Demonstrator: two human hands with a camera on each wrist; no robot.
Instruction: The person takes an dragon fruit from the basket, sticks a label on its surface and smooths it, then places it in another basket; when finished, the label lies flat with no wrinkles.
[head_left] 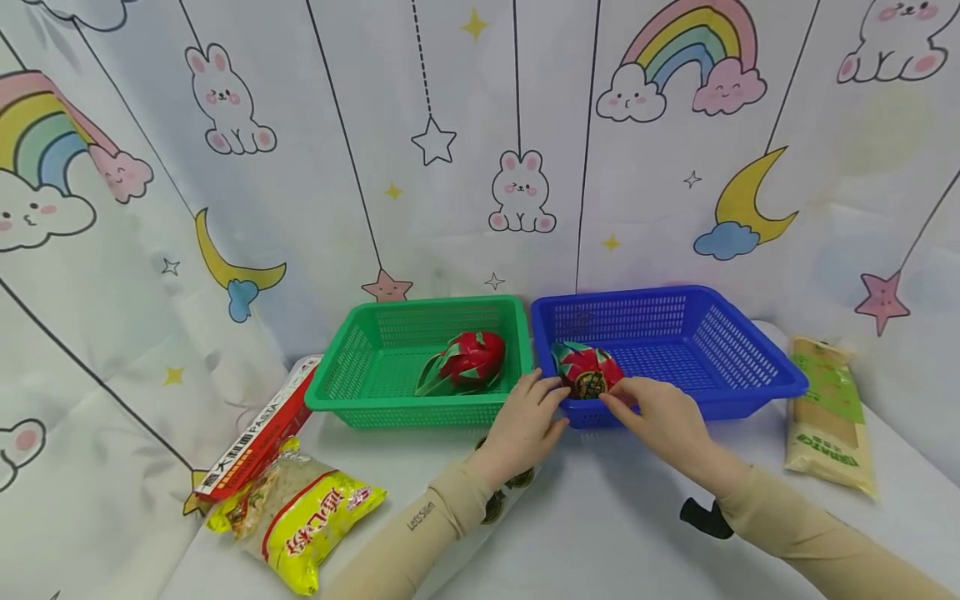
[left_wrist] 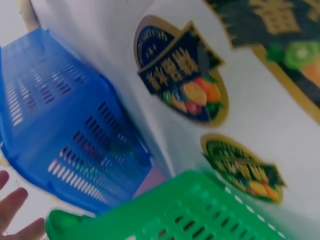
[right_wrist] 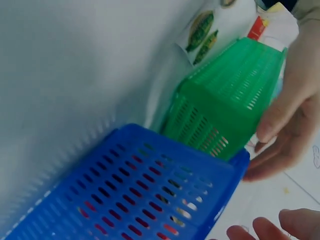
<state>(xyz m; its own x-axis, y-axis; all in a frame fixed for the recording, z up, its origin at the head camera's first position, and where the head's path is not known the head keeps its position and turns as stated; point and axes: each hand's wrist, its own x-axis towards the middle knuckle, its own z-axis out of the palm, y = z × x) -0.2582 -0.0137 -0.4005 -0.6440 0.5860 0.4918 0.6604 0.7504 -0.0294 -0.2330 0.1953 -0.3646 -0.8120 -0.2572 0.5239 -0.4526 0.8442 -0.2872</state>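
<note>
A red dragon fruit with green scales lies in the near left corner of the blue basket. On its near side is a round dark-and-gold sticker. My right hand has its thumb and forefinger at the sticker's right edge; whether they touch it is hard to tell. My left hand is over the blue basket's near left corner, its fingers loosely bent beside the fruit. A second dragon fruit lies in the green basket. A white sheet of round fruit stickers lies under my left forearm.
At the left lie a yellow bag of dried noodles and a red pasta box. A beige-and-green packet lies right of the blue basket. A black strap shows at my right wrist. A patterned curtain hangs behind.
</note>
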